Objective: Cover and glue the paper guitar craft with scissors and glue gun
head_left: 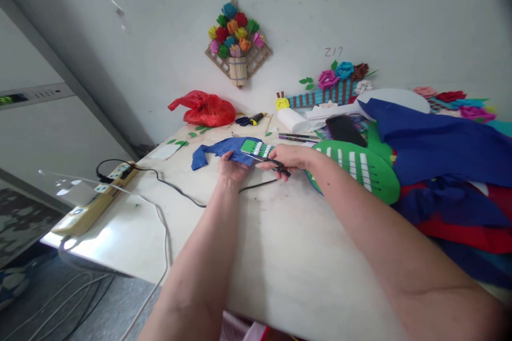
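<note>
My right hand (290, 157) is closed round black-handled scissors (280, 166), whose blades point left along the edge of a blue piece of cloth-like sheet (224, 148). My left hand (234, 169) pinches that blue piece just left of the blades. On top of the blue lies the narrow end of a green guitar-shaped craft piece (352, 168), crossed by white strips and dark lines. Its wide round part reaches to the right beneath my right forearm, which hides some of it.
A red plastic bag (210, 109) and yellow-black pliers (251, 119) lie by the wall. Blue cloth (448, 138) is heaped at right, near a dark phone (346, 130). A power strip (96, 200) with trailing cables edges the table's left. Pens (298, 137) lie behind my right hand.
</note>
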A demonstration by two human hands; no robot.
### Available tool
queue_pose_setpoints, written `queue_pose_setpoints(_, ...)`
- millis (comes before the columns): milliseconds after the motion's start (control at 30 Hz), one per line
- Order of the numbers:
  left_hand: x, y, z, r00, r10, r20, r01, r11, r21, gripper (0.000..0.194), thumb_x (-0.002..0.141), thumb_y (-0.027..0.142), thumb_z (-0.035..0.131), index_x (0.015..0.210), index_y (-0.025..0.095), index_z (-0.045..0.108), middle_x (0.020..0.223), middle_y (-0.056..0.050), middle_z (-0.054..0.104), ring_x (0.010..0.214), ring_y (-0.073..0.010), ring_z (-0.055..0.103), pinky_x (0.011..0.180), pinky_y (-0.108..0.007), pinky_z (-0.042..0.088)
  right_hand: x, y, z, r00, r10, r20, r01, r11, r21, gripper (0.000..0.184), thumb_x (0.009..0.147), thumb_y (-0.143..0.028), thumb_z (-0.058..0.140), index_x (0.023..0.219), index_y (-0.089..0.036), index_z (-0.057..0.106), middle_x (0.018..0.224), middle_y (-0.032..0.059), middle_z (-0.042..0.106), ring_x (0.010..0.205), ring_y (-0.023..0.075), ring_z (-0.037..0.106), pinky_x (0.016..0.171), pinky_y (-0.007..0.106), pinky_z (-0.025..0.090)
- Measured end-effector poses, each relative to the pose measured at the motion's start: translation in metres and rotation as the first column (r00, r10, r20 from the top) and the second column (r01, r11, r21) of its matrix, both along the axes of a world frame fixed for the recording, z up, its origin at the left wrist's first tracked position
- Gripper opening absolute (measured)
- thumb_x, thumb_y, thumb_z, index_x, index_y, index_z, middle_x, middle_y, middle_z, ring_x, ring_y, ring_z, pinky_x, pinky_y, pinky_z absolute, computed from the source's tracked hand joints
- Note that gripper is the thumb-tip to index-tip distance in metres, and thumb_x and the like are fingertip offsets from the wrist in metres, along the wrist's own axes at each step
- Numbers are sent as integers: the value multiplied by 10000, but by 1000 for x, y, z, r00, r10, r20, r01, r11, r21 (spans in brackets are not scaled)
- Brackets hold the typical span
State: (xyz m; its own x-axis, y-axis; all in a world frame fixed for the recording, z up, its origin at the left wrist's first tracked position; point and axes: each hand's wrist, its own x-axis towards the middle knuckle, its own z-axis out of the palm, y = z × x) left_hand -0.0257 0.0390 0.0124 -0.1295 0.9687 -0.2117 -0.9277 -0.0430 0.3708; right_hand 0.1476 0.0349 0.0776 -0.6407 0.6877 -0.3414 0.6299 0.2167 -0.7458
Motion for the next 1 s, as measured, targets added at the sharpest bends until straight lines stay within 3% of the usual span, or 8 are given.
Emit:
queue_pose_setpoints(467,1,0,-1,1000,-1,-20,1,1000,-21,278,685,129,423,895,98,603,713,-84,678,698,-226,653,735,-377,514,-8,2,14,988,69,138,-73,997,23,542,625,-670,611,706,-153,470,526,17,593,383,89,527,318,167,258)
queue_pose_setpoints(1000,-3,4,-7,1000,-1,-20,1,1000,5,320,701,147,432,963,98,608,790,-93,689,742,-228,656,739,-371,515,-8,3,5,997,13,78,-18,998,58,512,614,-630,657,615,-165,442,480,-20,524,349,55,453,328,172,249)
